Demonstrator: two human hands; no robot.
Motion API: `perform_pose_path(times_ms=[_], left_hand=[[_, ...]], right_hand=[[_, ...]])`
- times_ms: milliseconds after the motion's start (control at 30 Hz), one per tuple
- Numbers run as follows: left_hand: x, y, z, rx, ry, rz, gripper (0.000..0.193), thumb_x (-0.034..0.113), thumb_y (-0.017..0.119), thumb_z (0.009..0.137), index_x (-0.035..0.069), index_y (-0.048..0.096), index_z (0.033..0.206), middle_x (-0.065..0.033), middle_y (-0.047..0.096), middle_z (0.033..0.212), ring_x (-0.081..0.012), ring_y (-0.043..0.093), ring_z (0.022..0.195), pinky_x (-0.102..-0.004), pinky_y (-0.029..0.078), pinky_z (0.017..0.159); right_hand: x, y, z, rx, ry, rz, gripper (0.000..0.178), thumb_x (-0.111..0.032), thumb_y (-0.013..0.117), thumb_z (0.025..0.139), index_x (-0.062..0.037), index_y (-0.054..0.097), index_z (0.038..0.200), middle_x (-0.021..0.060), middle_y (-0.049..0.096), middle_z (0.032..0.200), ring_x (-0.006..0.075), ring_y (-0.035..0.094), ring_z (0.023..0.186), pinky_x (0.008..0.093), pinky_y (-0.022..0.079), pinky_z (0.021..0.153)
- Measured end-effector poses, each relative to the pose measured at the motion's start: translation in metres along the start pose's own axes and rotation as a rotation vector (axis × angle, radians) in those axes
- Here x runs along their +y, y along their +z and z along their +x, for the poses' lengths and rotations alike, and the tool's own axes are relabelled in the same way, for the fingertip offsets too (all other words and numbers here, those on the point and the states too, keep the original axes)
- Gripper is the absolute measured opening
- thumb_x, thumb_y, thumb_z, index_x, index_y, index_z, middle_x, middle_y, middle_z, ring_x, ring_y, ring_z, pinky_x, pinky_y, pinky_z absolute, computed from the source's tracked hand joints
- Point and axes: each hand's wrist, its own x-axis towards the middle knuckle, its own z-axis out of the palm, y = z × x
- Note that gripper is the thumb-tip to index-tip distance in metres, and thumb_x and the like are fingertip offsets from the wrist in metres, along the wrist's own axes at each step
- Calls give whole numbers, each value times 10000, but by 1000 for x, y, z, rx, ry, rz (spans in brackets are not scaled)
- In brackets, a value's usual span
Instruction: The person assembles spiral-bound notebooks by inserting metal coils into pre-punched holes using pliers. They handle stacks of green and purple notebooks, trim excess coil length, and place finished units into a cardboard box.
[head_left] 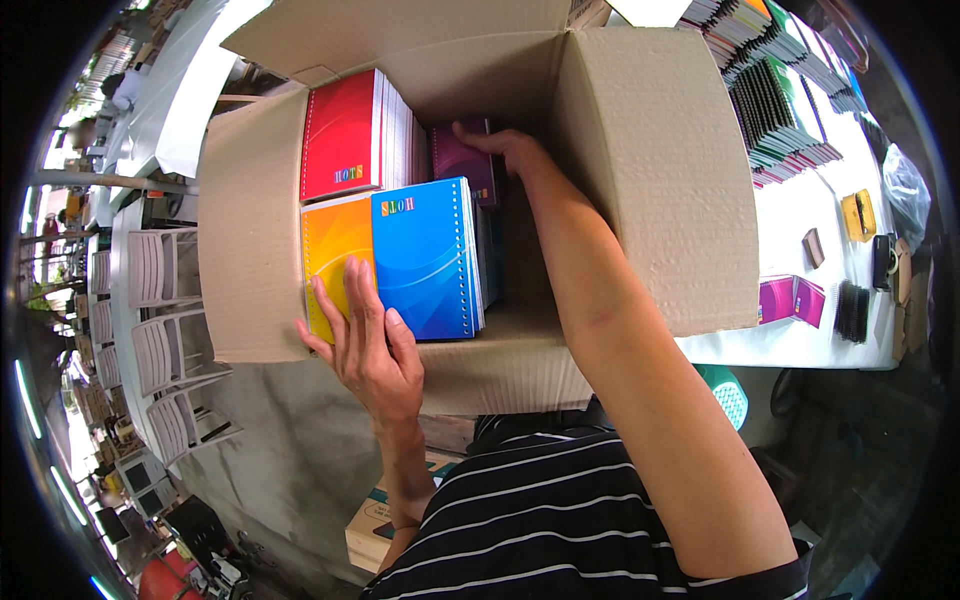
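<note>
An open cardboard box (665, 180) stands in front of me with stacks of spiral notebooks inside. A red notebook (340, 135) tops the far left stack. Nearer me, a yellow-orange notebook (335, 235) lies beside a blue notebook (420, 270). My left hand (375, 350) lies on the yellow-orange one's near part, its fingers stretched out and holding nothing. Deep in the box, my right hand (495, 143) grips a purple notebook (462, 165) at the far side, thumb across its cover. The other fingers of that hand are hidden.
The box flaps (255, 235) spread outward. On the right, a white table (735, 345) carries stacked spiral notebooks (785, 110), an open purple notebook (790, 300), a yellow object (857, 215) and a plastic bag (905, 195). White chairs (165, 270) line the left. A printed carton (370, 535) sits below.
</note>
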Motion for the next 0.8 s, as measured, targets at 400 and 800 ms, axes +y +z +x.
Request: perform_pose_path(times_ms=[400, 800], left_hand=[[5, 0, 5, -6, 22, 16, 446, 157, 386, 963, 66, 478, 1390, -56, 521, 1396, -356, 336, 1385, -567, 51, 1132], [3, 1, 3, -8, 24, 42, 450, 156, 370, 963, 73, 480, 1391, -55, 517, 1399, -337, 329, 1393, -559, 47, 1138]], right_hand=[[-43, 19, -3, 249, -169, -532, 874, -664, 742, 672, -127, 540, 1331, 145, 542, 1349, 307, 512, 1219, 430, 421, 966], [-47, 30, -20, 264, -257, -447, 694, -558, 753, 717, -71, 634, 1196, 183, 626, 1208, 295, 583, 1114, 402, 456, 907]])
